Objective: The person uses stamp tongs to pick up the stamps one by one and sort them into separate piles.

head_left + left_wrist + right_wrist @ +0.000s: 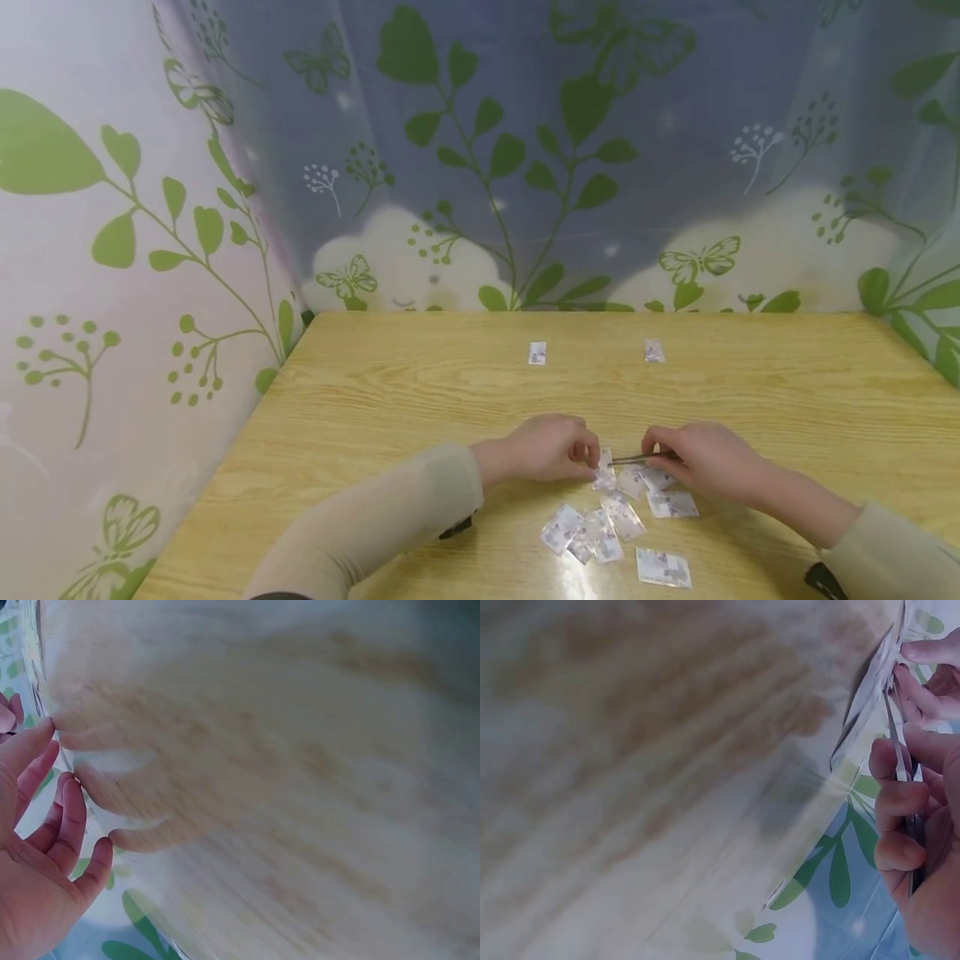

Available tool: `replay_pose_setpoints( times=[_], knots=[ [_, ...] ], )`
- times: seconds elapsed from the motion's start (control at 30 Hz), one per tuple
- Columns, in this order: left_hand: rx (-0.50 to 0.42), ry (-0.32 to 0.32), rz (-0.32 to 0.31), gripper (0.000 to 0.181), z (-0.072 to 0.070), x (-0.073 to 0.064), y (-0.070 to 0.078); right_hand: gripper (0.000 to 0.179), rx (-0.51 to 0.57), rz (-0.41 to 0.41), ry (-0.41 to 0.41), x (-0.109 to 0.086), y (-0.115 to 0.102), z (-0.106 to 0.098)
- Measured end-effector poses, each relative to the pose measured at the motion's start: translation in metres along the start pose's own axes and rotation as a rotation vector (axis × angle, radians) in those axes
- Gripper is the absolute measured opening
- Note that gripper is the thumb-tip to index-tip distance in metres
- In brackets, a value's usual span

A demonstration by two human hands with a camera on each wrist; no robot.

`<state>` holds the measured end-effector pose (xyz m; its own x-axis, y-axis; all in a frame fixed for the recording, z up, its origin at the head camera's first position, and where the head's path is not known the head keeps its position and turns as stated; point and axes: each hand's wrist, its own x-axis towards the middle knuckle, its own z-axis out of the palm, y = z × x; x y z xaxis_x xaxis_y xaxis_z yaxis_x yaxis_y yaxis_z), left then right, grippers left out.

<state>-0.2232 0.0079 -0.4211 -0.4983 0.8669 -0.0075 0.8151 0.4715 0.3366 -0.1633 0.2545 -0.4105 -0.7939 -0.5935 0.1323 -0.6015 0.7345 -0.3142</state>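
In the head view my right hand (708,458) grips a pair of slim metal tweezers (637,458), its tips pointing left at a small printed card-like piece (604,473). The right wrist view shows the tweezers (898,742) between thumb and curled fingers, tips down by the table. My left hand (551,448) rests on the table at that piece's left edge, fingertips touching down; in the left wrist view this hand (49,847) has its fingers loosely bent. More shiny pieces overlap beneath the right hand, including one piece (672,503) in front of it.
Nearer me lie several overlapping pieces (562,528) and a separate one (663,568). Two single pieces, left (537,353) and right (654,350), lie toward the far edge of the wooden table (375,367). A leaf-patterned curtain (465,183) hangs behind.
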Motion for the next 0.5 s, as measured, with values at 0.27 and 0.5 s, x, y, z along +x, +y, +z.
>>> replay_pose_setpoints(
  times=[0.27, 0.5],
  knots=[
    [-0.012, -0.015, -0.014, 0.009, -0.0027, -0.0001, 0.0014, 0.004, -0.003, -0.011, -0.003, -0.003, -0.0023, 0.0011],
    [-0.033, -0.026, 0.02, 0.007, -0.0027, -0.002, -0.0017, 0.01, 0.024, 0.018, -0.002, -0.0048, -0.0036, 0.0019]
  ],
)
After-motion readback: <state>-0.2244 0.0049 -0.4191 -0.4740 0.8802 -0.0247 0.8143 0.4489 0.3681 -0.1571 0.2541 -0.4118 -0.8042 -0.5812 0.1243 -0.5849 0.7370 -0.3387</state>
